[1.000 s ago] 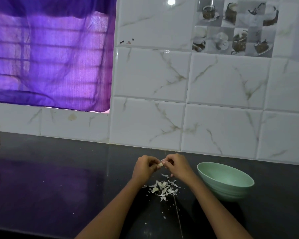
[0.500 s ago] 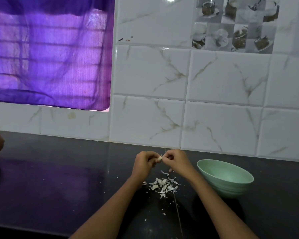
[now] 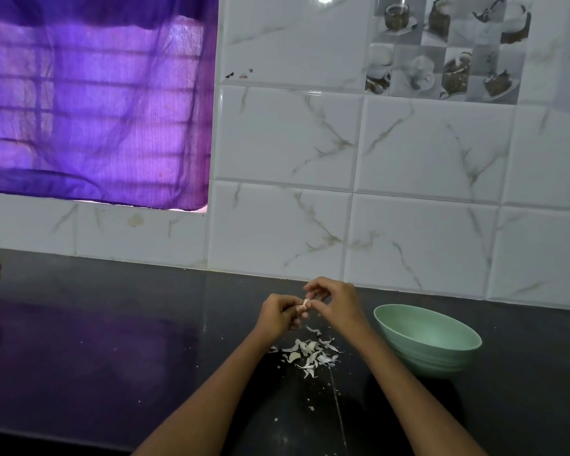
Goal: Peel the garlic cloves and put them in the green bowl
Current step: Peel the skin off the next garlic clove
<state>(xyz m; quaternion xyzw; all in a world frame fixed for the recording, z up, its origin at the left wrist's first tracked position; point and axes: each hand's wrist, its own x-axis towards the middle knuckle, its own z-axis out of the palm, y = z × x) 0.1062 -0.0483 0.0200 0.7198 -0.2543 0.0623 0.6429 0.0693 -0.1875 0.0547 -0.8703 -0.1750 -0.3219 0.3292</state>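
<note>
Above a dark desk point(image 3: 112, 357), the left hand point(image 3: 277, 315) gripped a garlic clove point(image 3: 305, 306) while the right hand point(image 3: 334, 304) pinched skin at its tip. Peelings point(image 3: 310, 355) lay just below the hands. The green bowl point(image 3: 428, 340) sat near the right hand; its contents could not be made out. Peeling well probably meant holding the clove steady and pulling the skin away in strips, over the pile.

Marbled wall tiles point(image 3: 287, 136), purple curtain point(image 3: 93, 103)
</note>
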